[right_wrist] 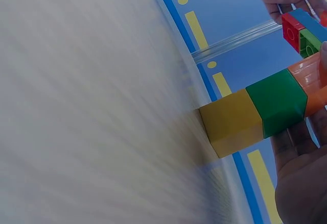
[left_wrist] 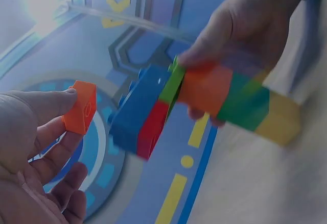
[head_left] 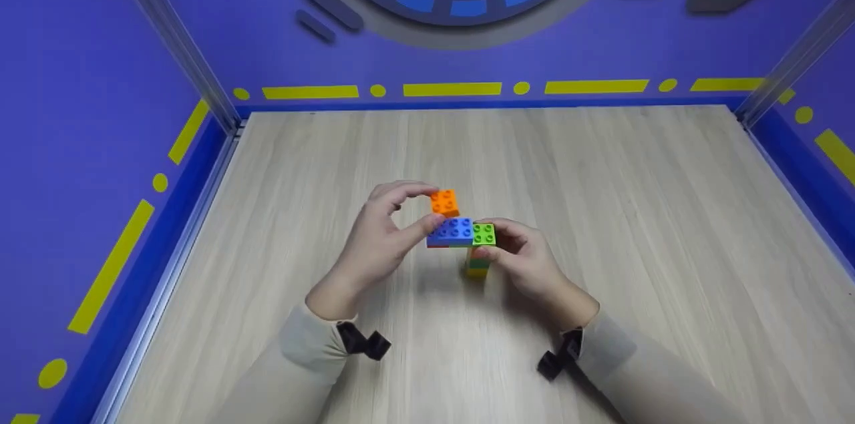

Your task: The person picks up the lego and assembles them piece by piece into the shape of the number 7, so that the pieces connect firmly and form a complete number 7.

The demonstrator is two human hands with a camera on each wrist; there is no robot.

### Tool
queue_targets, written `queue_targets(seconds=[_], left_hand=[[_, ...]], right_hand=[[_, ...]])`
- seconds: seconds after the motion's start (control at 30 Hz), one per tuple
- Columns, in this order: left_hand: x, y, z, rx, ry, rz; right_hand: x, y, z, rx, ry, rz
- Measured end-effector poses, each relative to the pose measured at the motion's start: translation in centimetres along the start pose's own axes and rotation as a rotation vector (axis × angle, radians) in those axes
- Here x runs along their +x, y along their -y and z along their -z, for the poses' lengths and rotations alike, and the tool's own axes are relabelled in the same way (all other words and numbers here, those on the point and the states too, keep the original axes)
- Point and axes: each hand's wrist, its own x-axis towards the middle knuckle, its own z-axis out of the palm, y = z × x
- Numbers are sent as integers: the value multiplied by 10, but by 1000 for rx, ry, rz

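Note:
My left hand (head_left: pixel 371 237) pinches a small orange toy brick (head_left: pixel 444 203) between thumb and fingers. Just in front of that brick in the head view lies a blue brick (head_left: pixel 457 230) with studs on top, and a red brick (left_wrist: pixel 151 130) sits beneath it. Both jut leftward from the top of a stack that my right hand (head_left: pixel 534 264) grips near a lime green brick (head_left: pixel 484 234). Lower in the stack come an orange brick (left_wrist: pixel 204 89), a dark green brick (right_wrist: pixel 278 101) and, at the bottom, a yellow brick (right_wrist: pixel 232 127). In the left wrist view, a gap separates the held orange brick from the blue one.
A light wood-grain table (head_left: pixel 427 357) lies under both hands. Blue printed panels (head_left: pixel 454 63) with yellow marks stand at the back and sides, joined by metal corner posts (head_left: pixel 177 37). Black straps with small mounts (head_left: pixel 364 342) sit on both wrists.

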Motion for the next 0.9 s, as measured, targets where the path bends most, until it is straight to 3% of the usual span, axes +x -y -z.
queue_targets(seconds=[0.17, 0.43, 0.9], left_hand=[[2, -6, -16, -11, 57, -4], [9, -3, -34, -13, 106, -25], [14, 12, -45, -1, 159, -47]], right_hand=[[0, -1, 1, 9, 17, 28], [-1, 0, 1, -1, 24, 52], [0, -1, 1, -3, 25, 65]])
